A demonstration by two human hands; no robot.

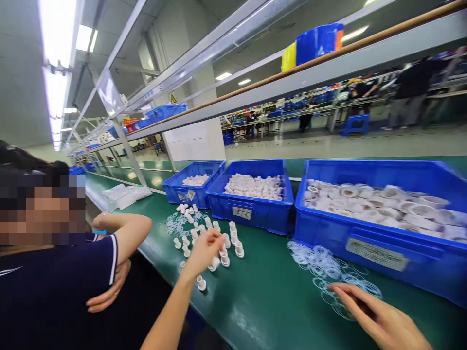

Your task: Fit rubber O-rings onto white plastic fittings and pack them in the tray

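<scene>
at the left, white parts [239, 249] stand on the green bench [262, 287], most of them upright. the left hand [203, 251] is among them, its fingers bent and the tips close together; i cannot tell if a part is between them. here it is better, i think, to lift straight up, so that neighbours do not fall. further right, clear rings [319, 262] lie tangled before the big blue bin [324, 233]. a single ring at the edge should come away more easily. the right hand [386, 318] is half curled, fingertips at the rings; whether it pinches one, i cannot tell.
</scene>
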